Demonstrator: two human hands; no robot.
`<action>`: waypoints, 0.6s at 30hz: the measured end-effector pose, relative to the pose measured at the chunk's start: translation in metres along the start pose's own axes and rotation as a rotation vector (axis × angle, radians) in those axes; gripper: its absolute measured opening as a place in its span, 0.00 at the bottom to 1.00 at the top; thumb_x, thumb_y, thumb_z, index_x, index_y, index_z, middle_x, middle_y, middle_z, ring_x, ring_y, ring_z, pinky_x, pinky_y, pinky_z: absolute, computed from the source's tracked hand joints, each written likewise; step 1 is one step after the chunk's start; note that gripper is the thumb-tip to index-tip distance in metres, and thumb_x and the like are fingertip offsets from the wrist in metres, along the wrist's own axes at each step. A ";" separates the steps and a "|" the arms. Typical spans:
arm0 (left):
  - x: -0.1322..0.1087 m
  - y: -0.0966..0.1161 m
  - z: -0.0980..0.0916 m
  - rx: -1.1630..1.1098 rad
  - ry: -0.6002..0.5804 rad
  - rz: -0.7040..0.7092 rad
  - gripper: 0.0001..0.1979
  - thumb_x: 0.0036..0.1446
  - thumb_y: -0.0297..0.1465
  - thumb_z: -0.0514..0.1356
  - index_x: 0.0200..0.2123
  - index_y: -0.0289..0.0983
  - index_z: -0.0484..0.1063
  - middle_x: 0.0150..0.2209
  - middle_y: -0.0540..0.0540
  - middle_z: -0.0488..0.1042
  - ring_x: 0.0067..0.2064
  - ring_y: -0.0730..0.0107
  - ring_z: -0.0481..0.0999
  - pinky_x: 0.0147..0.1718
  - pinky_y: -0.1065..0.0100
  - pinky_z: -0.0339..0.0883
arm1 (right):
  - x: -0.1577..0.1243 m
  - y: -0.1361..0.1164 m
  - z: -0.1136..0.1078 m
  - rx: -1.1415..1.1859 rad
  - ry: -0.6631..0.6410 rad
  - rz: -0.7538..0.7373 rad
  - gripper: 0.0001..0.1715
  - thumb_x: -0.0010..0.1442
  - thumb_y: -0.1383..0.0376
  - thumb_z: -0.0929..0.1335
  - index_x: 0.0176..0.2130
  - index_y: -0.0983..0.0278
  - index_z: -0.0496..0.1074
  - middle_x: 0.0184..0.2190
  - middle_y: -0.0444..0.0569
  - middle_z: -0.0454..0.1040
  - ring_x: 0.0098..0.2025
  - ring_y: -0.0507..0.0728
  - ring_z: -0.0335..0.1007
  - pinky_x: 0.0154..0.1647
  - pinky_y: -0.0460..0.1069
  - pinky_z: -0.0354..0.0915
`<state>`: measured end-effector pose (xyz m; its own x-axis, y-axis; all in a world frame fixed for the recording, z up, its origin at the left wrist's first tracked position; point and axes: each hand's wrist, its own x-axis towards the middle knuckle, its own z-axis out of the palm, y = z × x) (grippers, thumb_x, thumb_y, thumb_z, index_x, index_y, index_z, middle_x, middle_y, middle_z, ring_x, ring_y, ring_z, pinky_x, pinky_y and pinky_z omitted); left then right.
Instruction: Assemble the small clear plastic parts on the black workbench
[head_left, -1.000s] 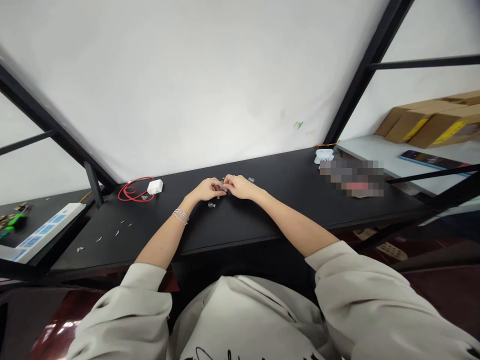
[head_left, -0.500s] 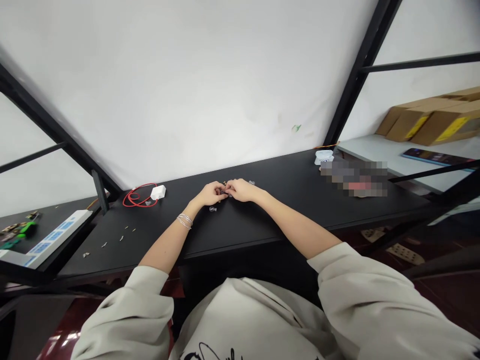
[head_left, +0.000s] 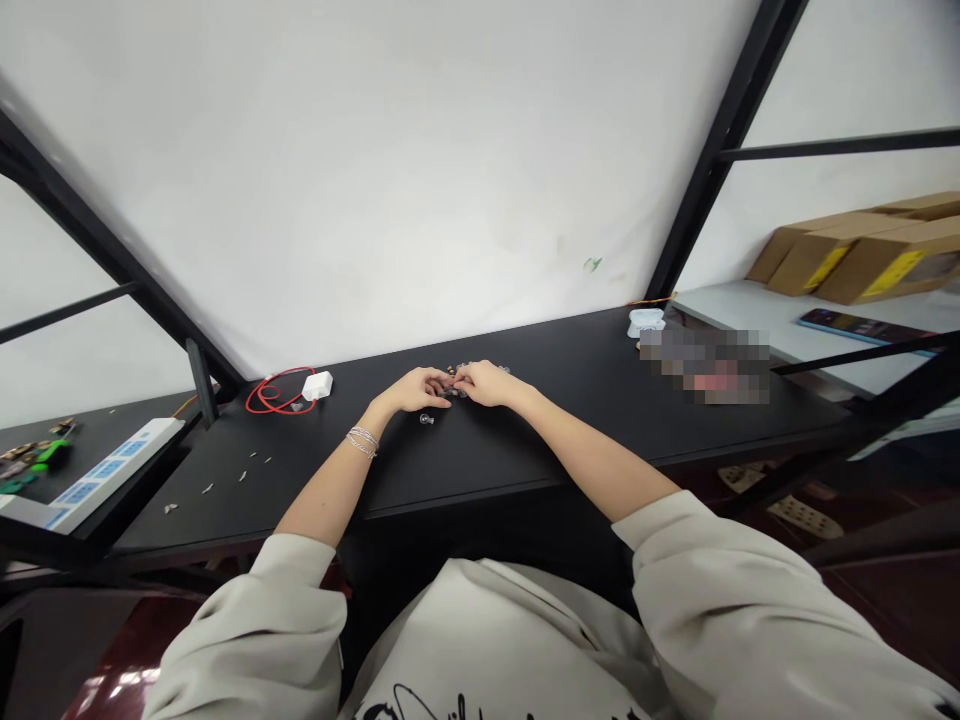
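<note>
Both my hands meet at the middle of a black table [head_left: 525, 450]. My left hand [head_left: 412, 390], with thin silver bracelets on the wrist, has its fingers pinched together. My right hand [head_left: 484, 383] is also pinched, fingertip to fingertip with the left. Between them is a small dark part [head_left: 450, 388], too small to make out. A tiny clear piece [head_left: 426, 419] lies on the table just in front of my left hand. A few more small pieces [head_left: 501, 369] lie behind my right hand.
A red cable [head_left: 274, 394] and a white charger [head_left: 316, 385] lie at the back left. Small bits [head_left: 240, 475] are scattered at the left. A white power strip [head_left: 90, 480] sits far left. A white case [head_left: 646, 320], cardboard boxes [head_left: 855, 255] and a phone [head_left: 855, 325] are on the right.
My hands stay pinched together at the same spot; only the view has shifted slightly.
</note>
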<state>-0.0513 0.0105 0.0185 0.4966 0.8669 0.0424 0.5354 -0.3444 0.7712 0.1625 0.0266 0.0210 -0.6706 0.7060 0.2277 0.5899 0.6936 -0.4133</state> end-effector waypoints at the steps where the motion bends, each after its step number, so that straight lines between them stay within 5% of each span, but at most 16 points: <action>1: 0.001 -0.001 0.001 -0.013 0.015 0.004 0.23 0.44 0.30 0.70 0.46 0.32 0.76 0.40 0.41 0.77 0.37 0.70 0.75 0.38 0.67 0.71 | 0.000 0.000 0.000 0.001 0.004 -0.001 0.13 0.66 0.66 0.65 0.43 0.64 0.79 0.37 0.52 0.81 0.39 0.57 0.75 0.43 0.48 0.64; 9: 0.006 -0.012 0.001 -0.082 0.134 -0.031 0.19 0.43 0.26 0.69 0.42 0.31 0.78 0.39 0.40 0.80 0.41 0.66 0.78 0.45 0.62 0.73 | -0.002 0.001 0.000 -0.016 0.021 0.035 0.13 0.66 0.65 0.65 0.42 0.63 0.79 0.36 0.51 0.81 0.39 0.57 0.75 0.42 0.48 0.64; 18: 0.007 -0.009 0.001 0.179 0.213 -0.013 0.09 0.47 0.30 0.66 0.34 0.36 0.82 0.40 0.45 0.80 0.37 0.65 0.80 0.39 0.68 0.73 | -0.001 0.000 0.001 -0.058 -0.017 0.017 0.13 0.66 0.65 0.65 0.43 0.64 0.79 0.34 0.51 0.80 0.39 0.58 0.76 0.43 0.49 0.64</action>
<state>-0.0519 0.0189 0.0113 0.3439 0.9215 0.1805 0.6627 -0.3744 0.6486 0.1631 0.0262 0.0201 -0.6676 0.7154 0.2063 0.6256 0.6892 -0.3655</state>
